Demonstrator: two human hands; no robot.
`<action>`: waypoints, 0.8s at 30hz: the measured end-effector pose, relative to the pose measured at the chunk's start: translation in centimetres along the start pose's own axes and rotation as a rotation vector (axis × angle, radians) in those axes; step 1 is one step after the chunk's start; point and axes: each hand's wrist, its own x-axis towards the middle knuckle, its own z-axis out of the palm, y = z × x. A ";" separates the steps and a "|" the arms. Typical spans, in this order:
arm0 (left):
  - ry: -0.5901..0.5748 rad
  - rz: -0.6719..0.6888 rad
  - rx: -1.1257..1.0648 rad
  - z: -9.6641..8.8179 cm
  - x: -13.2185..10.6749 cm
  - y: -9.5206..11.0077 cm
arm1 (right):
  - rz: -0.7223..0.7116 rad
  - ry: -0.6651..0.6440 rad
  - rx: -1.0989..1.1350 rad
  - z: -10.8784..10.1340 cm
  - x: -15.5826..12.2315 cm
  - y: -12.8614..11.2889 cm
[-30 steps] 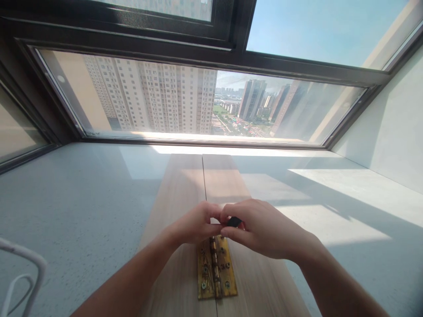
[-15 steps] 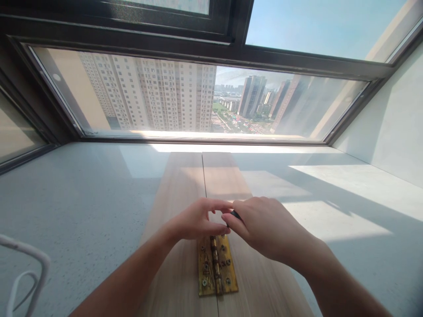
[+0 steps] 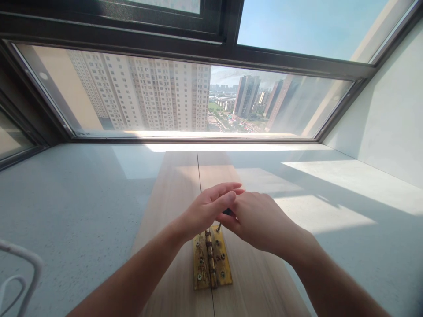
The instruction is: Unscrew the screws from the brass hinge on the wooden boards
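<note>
Right hand [image 3: 261, 222] grips a dark-handled screwdriver [image 3: 228, 211] (shaft [image 3: 219, 227] at the hinge [image 3: 212, 259]); left hand [image 3: 205, 212], fingers outstretched, overlaps the right.

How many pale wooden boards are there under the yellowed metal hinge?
2: the left pale wooden board and the right pale wooden board, side by side; both partly hidden.
</note>
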 end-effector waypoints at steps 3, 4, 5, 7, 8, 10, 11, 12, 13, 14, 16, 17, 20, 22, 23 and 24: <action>-0.040 0.098 0.055 0.7 0.7 -0.3 | -0.001 -0.001 0.047 0.2 -0.1 0.2; -0.058 0.127 0.067 0.8 0.9 -0.6 | -0.021 -0.019 0.081 0.2 -0.2 0.4; -0.066 0.146 0.087 0.7 0.9 -0.9 | -0.043 -0.040 0.117 0.2 -0.3 0.5; -0.054 0.173 0.145 0.5 0.8 -1.3 | -0.053 -0.053 0.161 0.0 -0.4 0.9; -0.046 0.187 0.173 0.3 0.7 -1.5 | -0.027 -0.034 0.162 -0.2 -0.6 1.1; -0.066 0.207 0.177 0.1 0.6 -1.4 | 0.044 0.033 0.167 -1.0 -0.9 1.6; -0.089 0.199 0.156 0.0 0.5 -1.3 | 0.073 0.061 0.189 -1.5 -1.2 1.9; -0.123 0.170 0.136 -0.1 0.6 -1.1 | 0.071 0.076 0.244 -2.0 -1.5 2.3; -0.161 0.128 0.121 -0.2 0.7 -0.8 | 0.079 0.103 0.292 -2.4 -1.9 2.8; -0.205 0.086 0.108 -0.3 0.8 -0.5 | 0.081 0.120 0.344 -2.7 -2.3 3.4; -0.321 0.021 0.081 -0.7 1.3 0.1 | 0.108 0.147 0.458 -2.7 -3.1 4.8; -0.396 -0.007 0.062 -0.9 1.6 0.4 | 0.115 0.155 0.513 -2.3 -3.4 5.5; -0.582 -0.079 0.007 -1.3 2.4 0.9 | 0.164 0.134 0.673 0.2 -4.2 8.0; -0.613 -0.131 0.026 -1.2 2.8 0.8 | 0.253 0.120 0.763 2.7 -4.4 9.7; -0.593 -0.147 0.030 -1.1 2.9 0.7 | 0.305 0.129 0.813 4.1 -4.4 10.4; -0.560 -0.156 0.021 -0.9 3.0 0.5 | 0.347 0.134 0.867 5.4 -4.5 11.0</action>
